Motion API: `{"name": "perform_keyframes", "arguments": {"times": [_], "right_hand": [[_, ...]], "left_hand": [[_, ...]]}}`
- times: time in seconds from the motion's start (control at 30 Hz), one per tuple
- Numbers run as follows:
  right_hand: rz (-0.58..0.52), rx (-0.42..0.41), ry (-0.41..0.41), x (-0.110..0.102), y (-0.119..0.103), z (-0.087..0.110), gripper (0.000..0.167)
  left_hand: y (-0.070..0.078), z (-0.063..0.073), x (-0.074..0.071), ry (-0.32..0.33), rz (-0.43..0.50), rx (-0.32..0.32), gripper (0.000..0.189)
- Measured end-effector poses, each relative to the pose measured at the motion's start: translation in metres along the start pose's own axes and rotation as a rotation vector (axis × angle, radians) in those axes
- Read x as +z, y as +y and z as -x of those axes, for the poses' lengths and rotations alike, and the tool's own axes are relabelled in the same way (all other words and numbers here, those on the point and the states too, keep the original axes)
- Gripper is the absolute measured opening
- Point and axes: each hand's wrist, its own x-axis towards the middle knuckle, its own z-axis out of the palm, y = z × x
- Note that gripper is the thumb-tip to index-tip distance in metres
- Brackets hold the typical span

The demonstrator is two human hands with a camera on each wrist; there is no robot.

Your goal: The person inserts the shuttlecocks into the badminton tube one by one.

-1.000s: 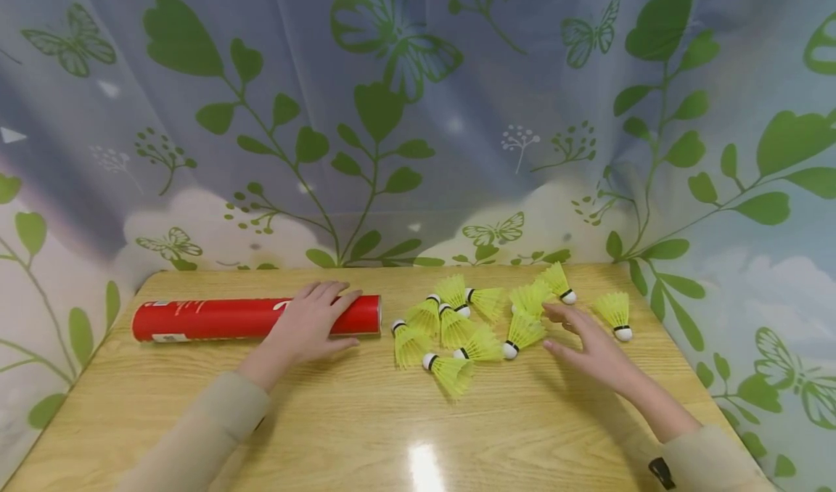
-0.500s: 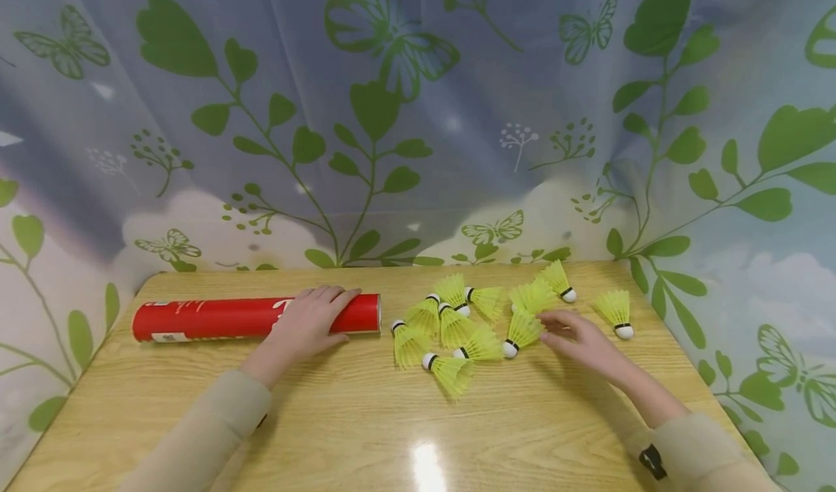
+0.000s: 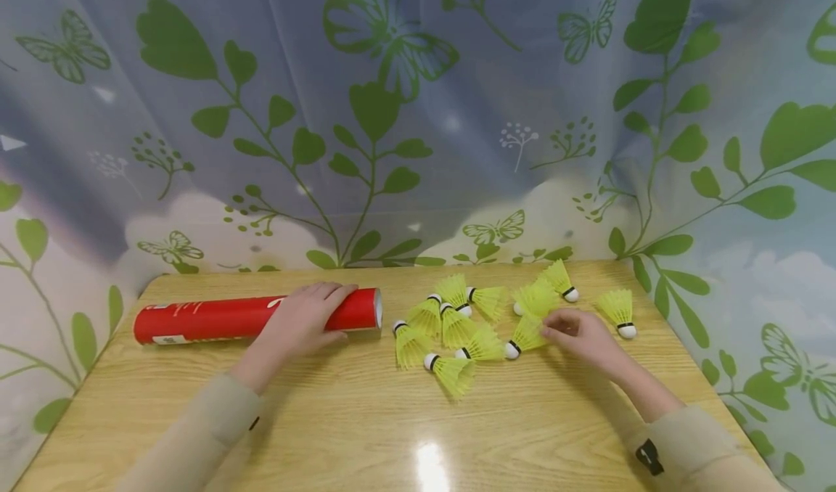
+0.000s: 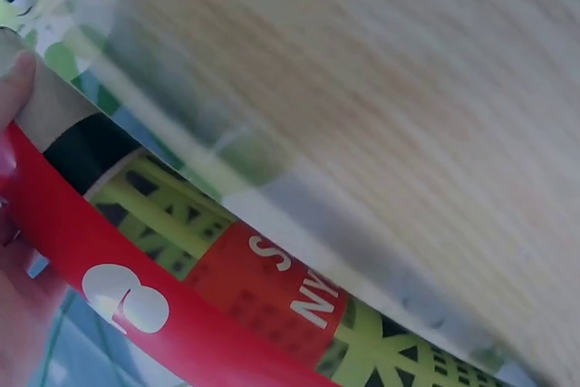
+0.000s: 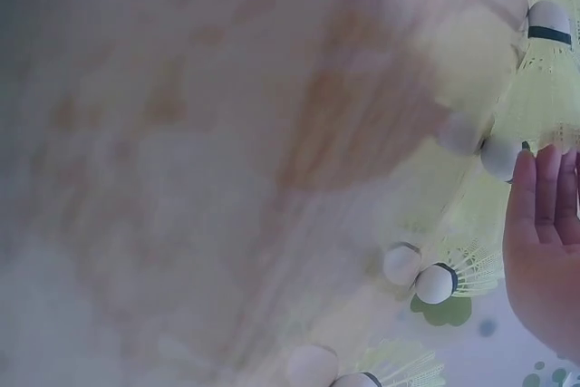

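Note:
My left hand (image 3: pixel 302 324) grips a red shuttlecock tube (image 3: pixel 202 321) near its right end, fingers over the top. The tube lies sideways on the table, its right end tilted slightly up. The thumb shows against the tube (image 4: pixel 217 328) in the left wrist view. My right hand (image 3: pixel 586 341) pinches the skirt edge of a yellow shuttlecock (image 3: pixel 529 334) with thumb and fingertips; its white cork points left. Behind it another shuttlecock (image 3: pixel 535 297) lies close. In the right wrist view, the right hand (image 5: pixel 548 256) has its fingertips beside shuttlecocks.
Several yellow shuttlecocks (image 3: pixel 456 326) lie in a loose cluster between the hands. One shuttlecock (image 3: pixel 558 279) lies at the back and another shuttlecock (image 3: pixel 617 310) apart at the right. A leaf-printed curtain (image 3: pixel 418 187) hangs behind the wooden table (image 3: pixel 353 419).
My right hand has closed from a spread pose onto the skirt of the nearest shuttlecock, which has turned slightly. The tube's right end has risen a little in my left hand.

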Motion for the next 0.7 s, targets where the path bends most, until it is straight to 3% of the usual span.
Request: {"name": "perform_keyframes", "arguments": {"times": [0.23, 0.47, 0.7], "right_hand": [[-0.043, 0.039, -0.009, -0.007, -0.003, 0.002, 0.016], [-0.119, 0.122, -0.033, -0.020, -0.013, 0.007, 0.027], [-0.222, 0.130, 0.008, -0.029, -0.028, 0.005, 0.028]], "left_hand": [[0.006, 0.002, -0.018, 0.052, 0.014, 0.011, 0.087], [0.015, 0.000, -0.031, 0.107, 0.029, 0.049, 0.085], [0.025, -0.002, -0.045, 0.155, 0.038, 0.071, 0.084]]}}
